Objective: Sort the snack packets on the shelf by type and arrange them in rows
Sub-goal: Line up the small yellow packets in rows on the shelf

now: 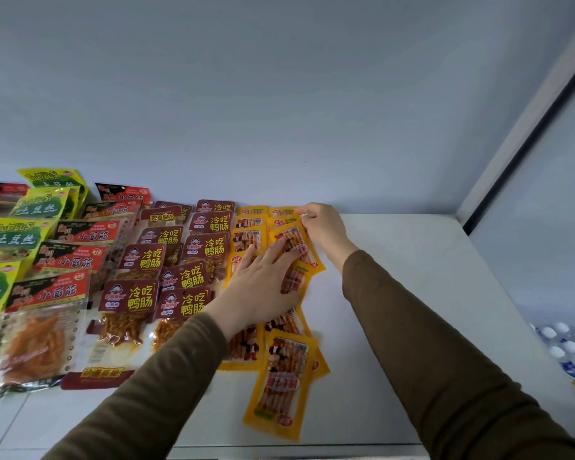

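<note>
Olive-brown long sleeves [445, 360], bare hands [259, 287]

A pale blue-grey wall [279, 94] rises behind the white surface. At upper right, a white frame [525, 127] with a dark strip [531, 144] along it runs diagonally. At lower right, below the surface edge, stand white-capped bottles [565, 343].

Both hands [263, 287] on yellow packets [281, 380]

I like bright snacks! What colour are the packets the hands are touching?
Yellow-orange packets, with red print; both the left hand and right hand touch them. Head view.
</note>
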